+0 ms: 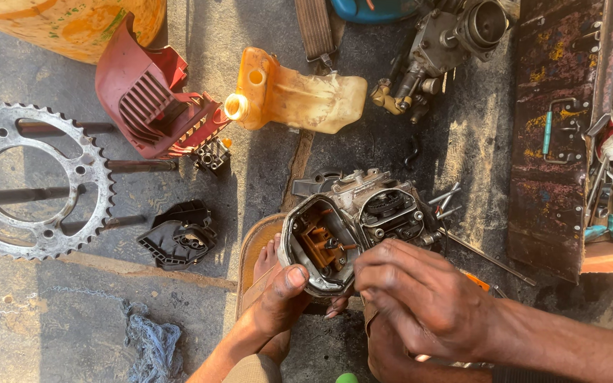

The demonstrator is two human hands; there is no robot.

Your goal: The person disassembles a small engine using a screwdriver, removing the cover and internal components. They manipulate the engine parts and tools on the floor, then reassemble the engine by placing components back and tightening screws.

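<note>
My left hand (283,298) grips the near rim of a small grey metal engine block (352,223), thumb pressed on its edge, holding it over my sandalled foot (258,250). The open cavity of the block faces up and shows orange-brown parts inside. My right hand (420,298) hovers over the near right side of the block with fingers curled together, fingertips at the casing; whether it pinches a small part is hidden. A few thin metal bolts (445,198) stick out of the block on its right.
On the concrete floor lie a large chain sprocket (33,181), a red plastic cover (152,96), a yellowed fuel tank (296,96), a black plastic piece (177,235), another carburettor assembly (448,42), a blue rag (152,344) and a rusty toolbox (569,128) with tools.
</note>
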